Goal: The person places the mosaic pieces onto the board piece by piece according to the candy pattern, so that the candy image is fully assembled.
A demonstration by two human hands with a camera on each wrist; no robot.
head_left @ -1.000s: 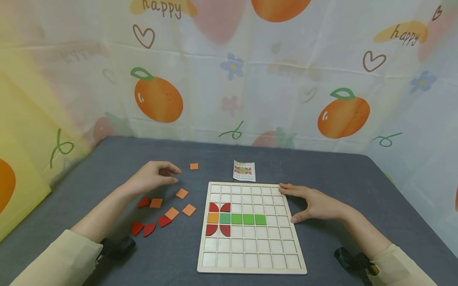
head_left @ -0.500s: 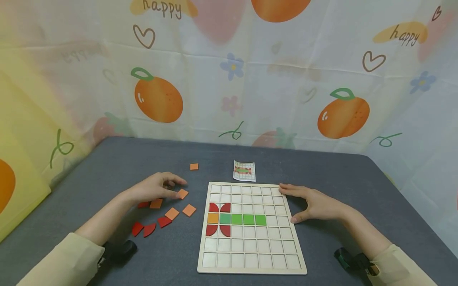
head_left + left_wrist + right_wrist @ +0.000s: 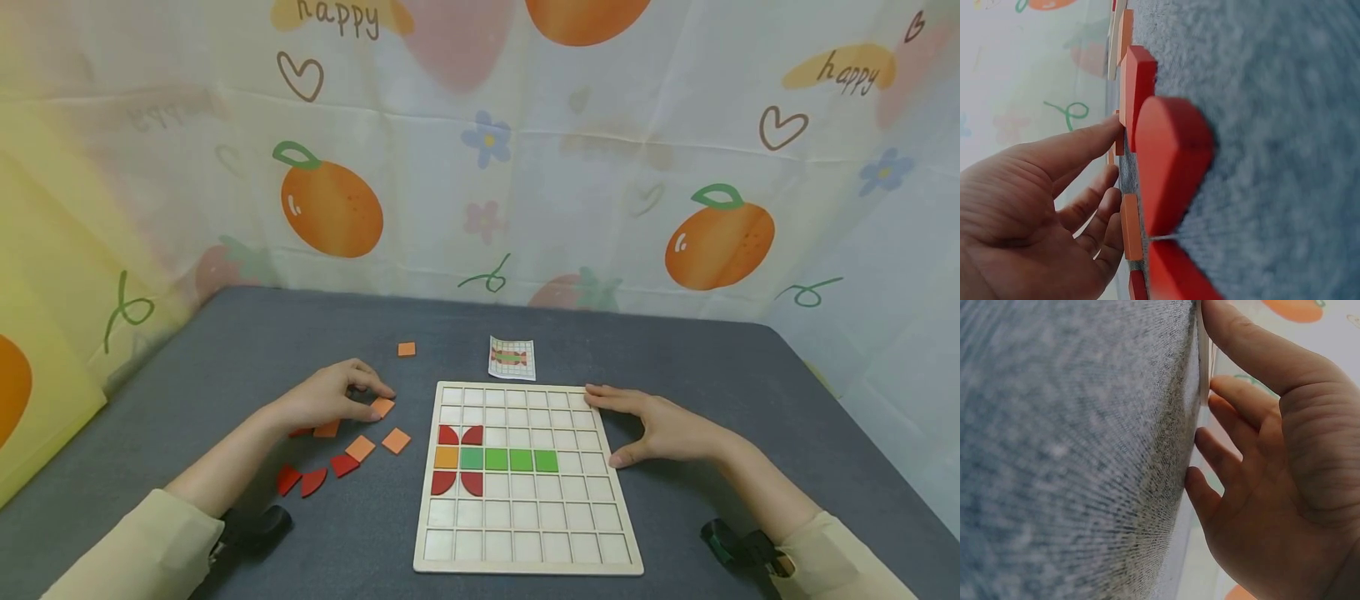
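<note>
My left hand point(image 3: 330, 396) has its thumb and forefinger at opposite sides of an orange square tile point(image 3: 383, 407), pinching it at table level. In the left wrist view the thumb of that left hand point(image 3: 1041, 206) reaches past red pieces standing large in front. My right hand point(image 3: 667, 427) rests beside the white grid board point(image 3: 528, 562), fingertips and thumb touching its right edge. The right wrist view shows this right hand point(image 3: 1260, 450) with fingers spread along the board's rim. On the board lie red quarter-circle pieces point(image 3: 448, 435), a yellow-orange square point(image 3: 446, 457) and green squares point(image 3: 521, 460).
Loose orange squares point(image 3: 397, 441) and red quarter-circles point(image 3: 314, 482) lie left of the board, some partly hidden by the left hand. One orange square point(image 3: 407, 349) sits farther back. A small pattern card point(image 3: 512, 358) stands behind the board; a printed curtain hangs at the rear.
My left hand has come down and toward me, then slightly right, its thumb and forefinger closing about the orange square tile. My right hand has stayed at the board's edge.
</note>
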